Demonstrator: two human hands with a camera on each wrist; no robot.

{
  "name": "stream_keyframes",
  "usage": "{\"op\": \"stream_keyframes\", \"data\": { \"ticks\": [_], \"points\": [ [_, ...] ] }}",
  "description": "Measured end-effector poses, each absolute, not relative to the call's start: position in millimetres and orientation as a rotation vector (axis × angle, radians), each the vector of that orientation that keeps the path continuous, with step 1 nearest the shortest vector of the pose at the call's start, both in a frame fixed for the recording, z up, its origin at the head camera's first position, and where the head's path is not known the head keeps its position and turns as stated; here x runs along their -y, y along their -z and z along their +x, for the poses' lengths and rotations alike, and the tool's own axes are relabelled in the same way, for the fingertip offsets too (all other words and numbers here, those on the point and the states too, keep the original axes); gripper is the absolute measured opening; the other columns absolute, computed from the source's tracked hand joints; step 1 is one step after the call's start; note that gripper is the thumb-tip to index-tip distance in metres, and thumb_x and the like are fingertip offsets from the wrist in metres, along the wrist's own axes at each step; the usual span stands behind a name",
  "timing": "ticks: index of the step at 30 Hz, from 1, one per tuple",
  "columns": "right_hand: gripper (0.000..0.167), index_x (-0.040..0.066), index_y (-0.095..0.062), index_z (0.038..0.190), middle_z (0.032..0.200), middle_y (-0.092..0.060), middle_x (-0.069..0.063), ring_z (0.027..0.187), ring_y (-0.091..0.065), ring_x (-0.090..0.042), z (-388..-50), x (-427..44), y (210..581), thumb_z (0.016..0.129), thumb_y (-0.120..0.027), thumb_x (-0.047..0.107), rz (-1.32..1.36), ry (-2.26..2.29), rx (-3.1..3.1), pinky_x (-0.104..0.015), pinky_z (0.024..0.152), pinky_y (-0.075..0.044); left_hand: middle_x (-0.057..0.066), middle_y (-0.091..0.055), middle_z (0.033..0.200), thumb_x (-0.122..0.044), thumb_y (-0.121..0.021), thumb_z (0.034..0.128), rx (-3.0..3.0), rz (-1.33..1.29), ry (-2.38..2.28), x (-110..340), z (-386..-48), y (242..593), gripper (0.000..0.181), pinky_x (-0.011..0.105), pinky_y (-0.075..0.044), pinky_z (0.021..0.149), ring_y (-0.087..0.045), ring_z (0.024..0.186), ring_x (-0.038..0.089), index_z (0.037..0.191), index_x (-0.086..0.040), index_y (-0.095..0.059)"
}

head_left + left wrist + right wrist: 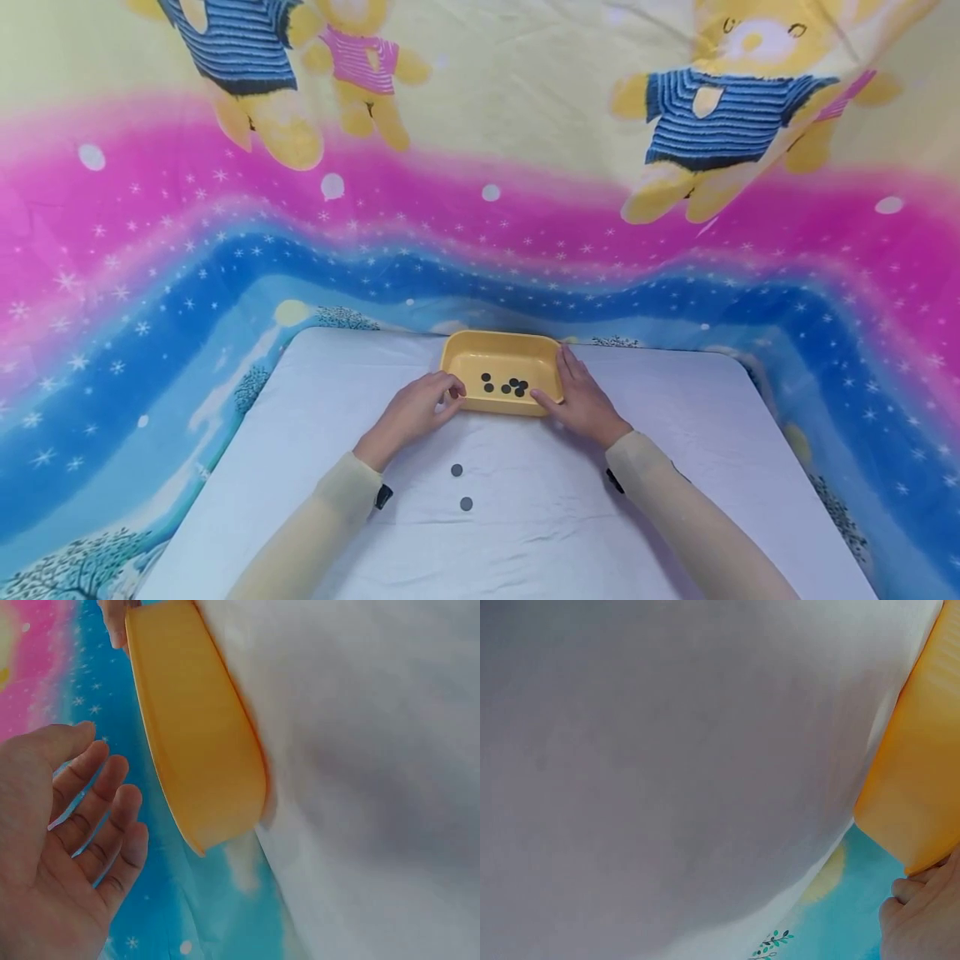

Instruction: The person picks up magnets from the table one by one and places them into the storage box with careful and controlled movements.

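Observation:
A yellow rectangular plastic box [501, 407] stands at the far edge of the white table, with several small dark round discs [506, 389] on its floor. My left hand [416, 407] is over the box's front left corner, its fingers loosely bent; the left wrist view shows the left hand [71, 825] beside the box wall [199, 727], with nothing visible in it. On the opposite side, my right hand [585, 404] holds the box, fingers along its right wall and thumb over the front rim. Two grey discs, one farther [457, 470] and one nearer [467, 504], lie on the table between my forearms.
A white cloth covers the table [570, 533], with slight wrinkles. Behind and around it hangs a printed curtain [480, 225] with bears and snowflakes, close to the back of the box. Dark bands [384, 497] show at the sleeve cuffs.

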State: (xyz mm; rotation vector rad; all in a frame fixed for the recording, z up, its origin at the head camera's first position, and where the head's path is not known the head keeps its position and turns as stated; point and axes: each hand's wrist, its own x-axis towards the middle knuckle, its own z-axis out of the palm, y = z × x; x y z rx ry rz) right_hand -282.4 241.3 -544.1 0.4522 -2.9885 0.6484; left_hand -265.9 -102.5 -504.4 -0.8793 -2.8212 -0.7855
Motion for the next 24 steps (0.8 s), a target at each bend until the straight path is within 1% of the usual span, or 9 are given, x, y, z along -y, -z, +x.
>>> {"op": "stream_keyframes", "data": {
  "ticks": [4, 10, 15, 20, 24],
  "points": [
    [0.108, -0.002, -0.005, 0.170, 0.180, 0.007, -0.013, 0.166, -0.003, -0.035, -281.5, -240.0, 543.8, 0.105, -0.053, 0.069, 0.454, -0.658, 2.985, -0.054, 0.134, -0.012, -0.007, -0.070, 0.108, -0.025, -0.078, 0.1016, 2.807, -0.936, 0.776, 106.5, -255.2, 510.1, 0.017, 0.036, -0.060, 0.090, -0.070, 0.102, 0.017, 0.117, -0.019, -0.073],
    [0.109, -0.001, -0.003, 0.170, 0.180, 0.007, -0.013, 0.166, -0.003, -0.037, -282.3, -241.6, 545.8, 0.104, -0.049, 0.072, 0.450, -0.649, 2.988, -0.056, 0.134, -0.013, -0.005, -0.071, 0.112, -0.026, -0.077, 0.1023, 2.836, -0.998, 0.748, 109.3, -243.2, 518.0, 0.020, 0.040, -0.060, 0.092, -0.071, 0.106, 0.022, 0.121, -0.020, -0.072],
    [0.110, -0.001, -0.004, 0.171, 0.180, 0.006, -0.013, 0.166, -0.004, -0.036, -282.9, -241.9, 546.2, 0.103, -0.049, 0.074, 0.443, -0.655, 2.982, -0.054, 0.134, -0.013, -0.007, -0.071, 0.114, -0.030, -0.076, 0.1027, 2.892, -1.009, 0.699, 111.6, -235.9, 526.7, 0.021, 0.038, -0.059, 0.095, -0.069, 0.108, 0.017, 0.122, -0.024, -0.072],
    [0.112, 0.000, -0.004, 0.171, 0.180, 0.006, -0.012, 0.166, -0.005, -0.036, -283.8, -242.0, 547.5, 0.102, -0.049, 0.076, 0.438, -0.652, 2.978, -0.053, 0.134, -0.013, -0.006, -0.072, 0.114, -0.029, -0.077, 0.1019, 2.901, -1.050, 0.661, 114.8, -229.5, 535.2, 0.024, 0.040, -0.059, 0.097, -0.067, 0.108, 0.014, 0.124, -0.022, -0.073],
    [0.111, 0.000, -0.004, 0.171, 0.180, 0.005, -0.014, 0.166, -0.005, -0.036, -284.6, -242.3, 548.4, 0.103, -0.050, 0.074, 0.443, -0.656, 2.972, -0.054, 0.134, -0.014, -0.007, -0.071, 0.113, -0.030, -0.077, 0.1021, 2.907, -1.070, 0.656, 116.7, -225.7, 539.6, 0.024, 0.041, -0.058, 0.098, -0.066, 0.108, 0.014, 0.124, -0.022, -0.073]
  ]
}}
